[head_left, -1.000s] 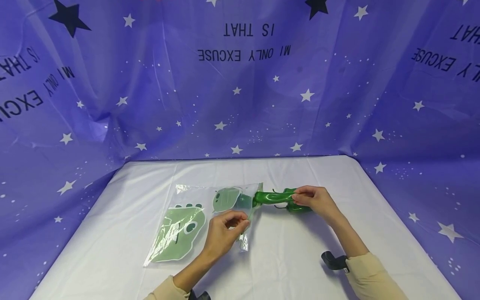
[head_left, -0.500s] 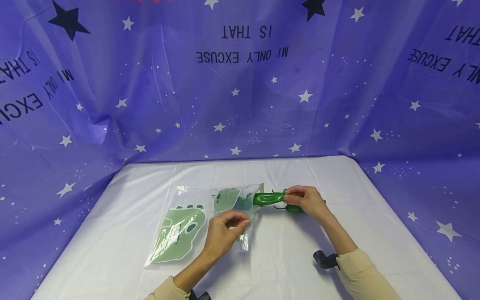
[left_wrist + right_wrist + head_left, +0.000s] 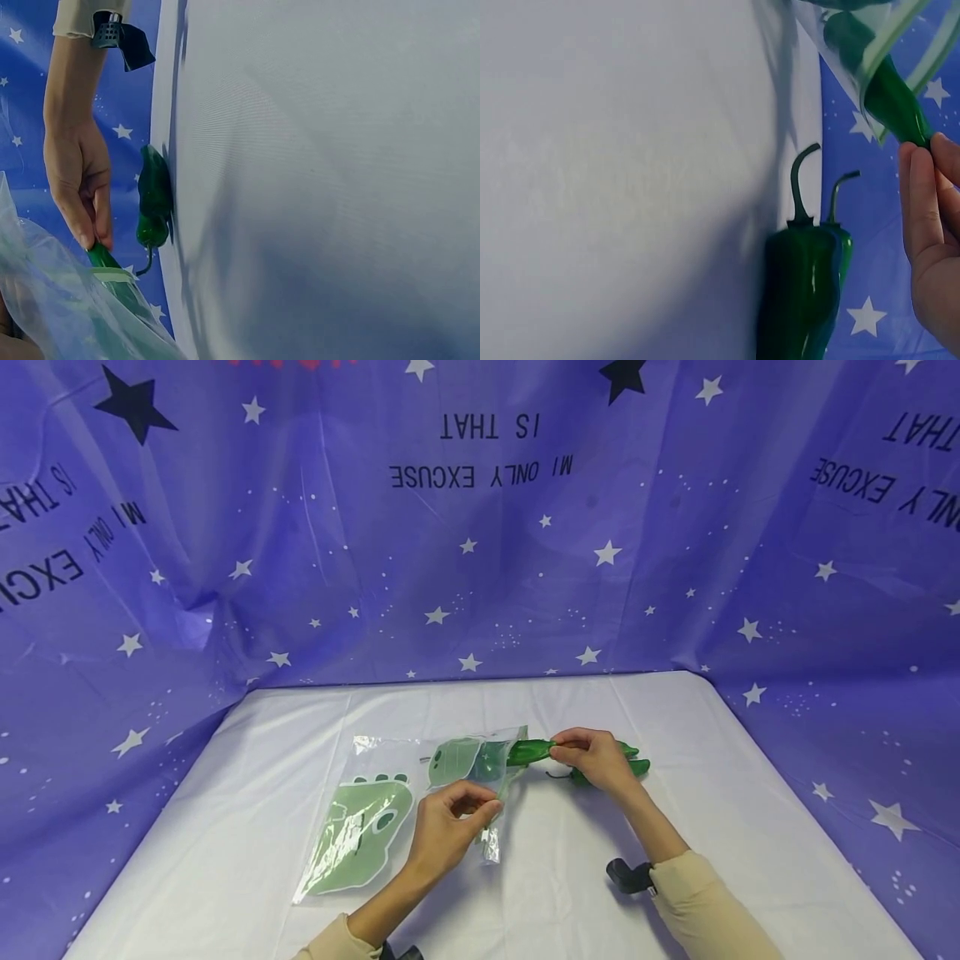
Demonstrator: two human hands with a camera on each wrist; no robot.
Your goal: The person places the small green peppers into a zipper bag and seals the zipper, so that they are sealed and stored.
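Observation:
A clear zip bag (image 3: 386, 756) with a green dinosaur print lies on the white table, its mouth facing right. My left hand (image 3: 446, 827) pinches the near side of the bag's mouth between thumb and fingers. With its fingertips my right hand (image 3: 596, 760) pinches the tip of a green pepper (image 3: 529, 752), whose stem end is inside the bag. In the right wrist view the pepper (image 3: 896, 101) slants through the bag's green-edged opening. Two more green peppers (image 3: 799, 292) lie side by side on the table, partly behind my right hand in the head view.
The white-clothed table (image 3: 555, 877) has a rounded far right corner. Behind and beside it hangs a purple star-printed curtain (image 3: 480, 568). A dark wrist device (image 3: 630, 877) juts from my right cuff.
My right hand has moved left, sliding the pepper deeper into the bag. More of the two lying peppers shows to its right. My left hand keeps its hold on the bag's mouth.

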